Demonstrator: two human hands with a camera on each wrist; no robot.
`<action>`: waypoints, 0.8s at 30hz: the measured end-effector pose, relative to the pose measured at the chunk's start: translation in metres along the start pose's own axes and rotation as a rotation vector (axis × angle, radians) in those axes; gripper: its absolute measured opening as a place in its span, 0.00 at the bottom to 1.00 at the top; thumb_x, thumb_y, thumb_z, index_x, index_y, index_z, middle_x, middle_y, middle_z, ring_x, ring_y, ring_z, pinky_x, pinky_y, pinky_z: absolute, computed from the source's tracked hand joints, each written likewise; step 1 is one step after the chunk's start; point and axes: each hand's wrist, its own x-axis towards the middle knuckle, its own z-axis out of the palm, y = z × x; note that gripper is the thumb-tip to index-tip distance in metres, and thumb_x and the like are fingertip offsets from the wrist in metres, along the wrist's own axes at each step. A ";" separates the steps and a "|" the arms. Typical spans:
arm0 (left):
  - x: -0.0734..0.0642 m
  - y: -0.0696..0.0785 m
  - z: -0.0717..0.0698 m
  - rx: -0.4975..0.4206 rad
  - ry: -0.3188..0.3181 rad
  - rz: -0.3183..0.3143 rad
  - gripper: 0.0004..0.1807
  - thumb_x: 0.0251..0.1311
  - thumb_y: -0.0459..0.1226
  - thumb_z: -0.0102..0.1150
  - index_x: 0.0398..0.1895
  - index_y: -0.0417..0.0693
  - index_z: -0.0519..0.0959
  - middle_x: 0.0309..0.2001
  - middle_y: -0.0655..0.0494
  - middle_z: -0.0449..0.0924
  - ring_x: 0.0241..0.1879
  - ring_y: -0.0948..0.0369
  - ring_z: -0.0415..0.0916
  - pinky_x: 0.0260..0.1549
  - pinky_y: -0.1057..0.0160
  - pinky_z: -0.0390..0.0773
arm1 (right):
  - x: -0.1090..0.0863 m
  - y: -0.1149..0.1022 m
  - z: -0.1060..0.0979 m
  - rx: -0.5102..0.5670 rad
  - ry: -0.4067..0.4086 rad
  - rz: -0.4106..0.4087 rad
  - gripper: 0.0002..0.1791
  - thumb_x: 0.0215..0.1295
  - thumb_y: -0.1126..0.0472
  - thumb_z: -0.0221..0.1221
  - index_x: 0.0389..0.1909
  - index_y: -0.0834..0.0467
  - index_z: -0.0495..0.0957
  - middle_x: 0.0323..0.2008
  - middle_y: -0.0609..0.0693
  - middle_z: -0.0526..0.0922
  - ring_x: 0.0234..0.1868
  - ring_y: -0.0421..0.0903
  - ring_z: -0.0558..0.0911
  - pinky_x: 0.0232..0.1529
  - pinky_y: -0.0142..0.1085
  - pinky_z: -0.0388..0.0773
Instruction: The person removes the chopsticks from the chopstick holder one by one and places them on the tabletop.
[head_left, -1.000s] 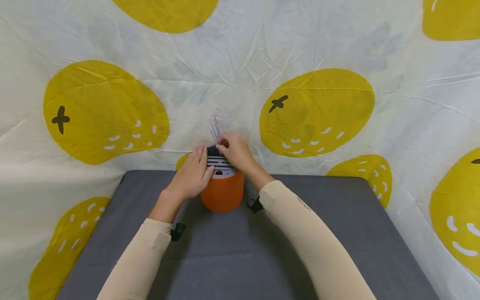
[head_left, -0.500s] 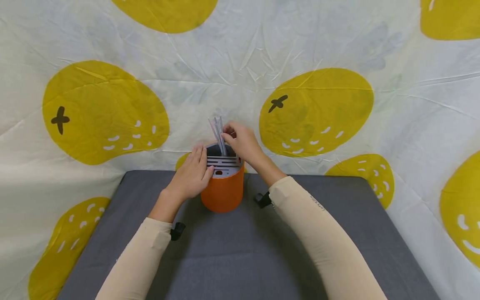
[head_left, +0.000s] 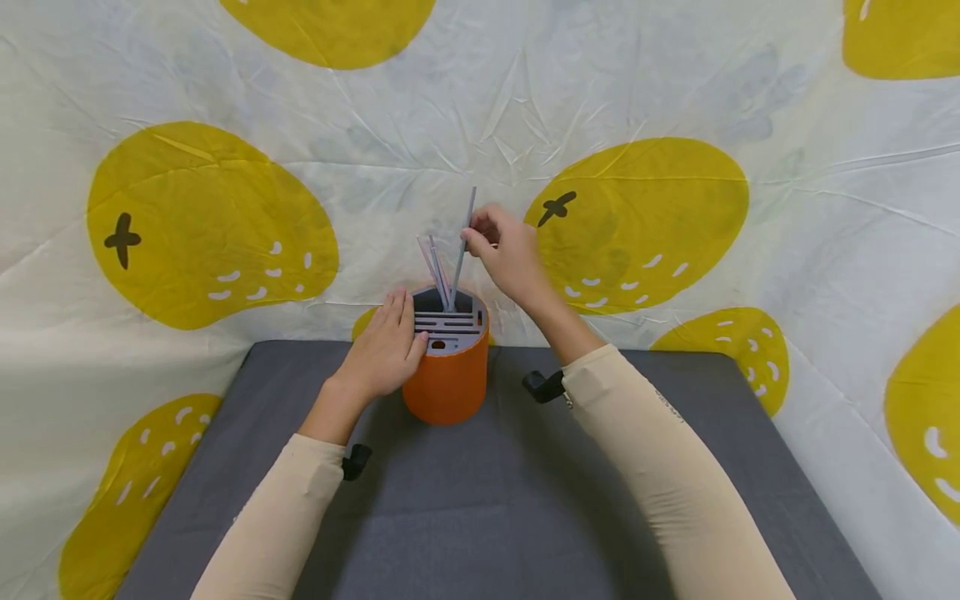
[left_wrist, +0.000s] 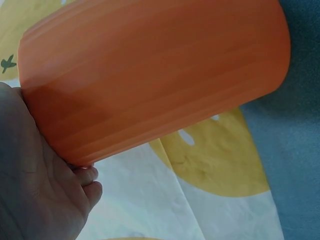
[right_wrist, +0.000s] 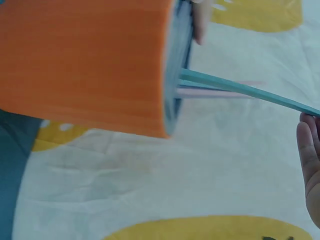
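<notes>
An orange cylindrical utensil holder [head_left: 445, 387] with a grey slotted top [head_left: 450, 323] stands upright near the table's back edge. My left hand [head_left: 378, 346] rests along its left upper rim, fingers straight, with the thumb at the slotted top. In the left wrist view that hand touches the rim end of the orange wall [left_wrist: 150, 80]. My right hand [head_left: 510, 250] pinches a thin bluish straw [head_left: 468, 212] between thumb and fingers, above the holder. The straw's lower end is still inside the rear opening. Several other thin straws [head_left: 437, 267], some pinkish, lean in that same opening.
A dark grey cloth covers the table [head_left: 450, 517]. Close behind the holder hangs a white curtain [head_left: 420, 192] printed with yellow fruit, which also runs along both sides. Black wrist-camera mounts [head_left: 543, 386] stick out from the forearms.
My right hand has risen from the holder's top and shifted right, drawing one straw upward and tilting it right. The left hand and the holder have stayed in place.
</notes>
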 end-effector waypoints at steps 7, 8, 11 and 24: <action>0.001 0.000 0.000 0.010 -0.003 0.003 0.40 0.81 0.51 0.31 0.82 0.30 0.40 0.83 0.35 0.37 0.84 0.43 0.33 0.82 0.45 0.42 | 0.007 -0.011 -0.025 0.155 0.101 -0.008 0.07 0.73 0.66 0.62 0.42 0.68 0.78 0.38 0.62 0.86 0.35 0.47 0.87 0.43 0.32 0.87; 0.001 0.000 0.001 0.012 -0.001 0.006 0.40 0.81 0.51 0.30 0.82 0.30 0.41 0.83 0.35 0.37 0.84 0.43 0.34 0.82 0.45 0.43 | 0.007 -0.013 -0.028 0.160 0.114 -0.011 0.08 0.73 0.65 0.62 0.42 0.68 0.77 0.38 0.61 0.86 0.35 0.46 0.86 0.44 0.32 0.87; 0.001 -0.001 0.002 0.015 0.002 0.009 0.40 0.81 0.50 0.30 0.82 0.29 0.41 0.83 0.34 0.37 0.84 0.43 0.34 0.81 0.44 0.43 | 0.006 -0.018 -0.038 0.146 0.154 -0.036 0.09 0.73 0.64 0.61 0.43 0.68 0.77 0.38 0.61 0.87 0.35 0.43 0.86 0.45 0.31 0.87; 0.001 -0.001 0.001 0.012 0.003 0.006 0.40 0.81 0.50 0.30 0.81 0.29 0.41 0.83 0.35 0.36 0.84 0.43 0.34 0.82 0.46 0.40 | -0.011 -0.015 -0.072 0.128 0.210 -0.123 0.10 0.73 0.66 0.61 0.45 0.72 0.77 0.38 0.61 0.85 0.34 0.40 0.85 0.43 0.27 0.86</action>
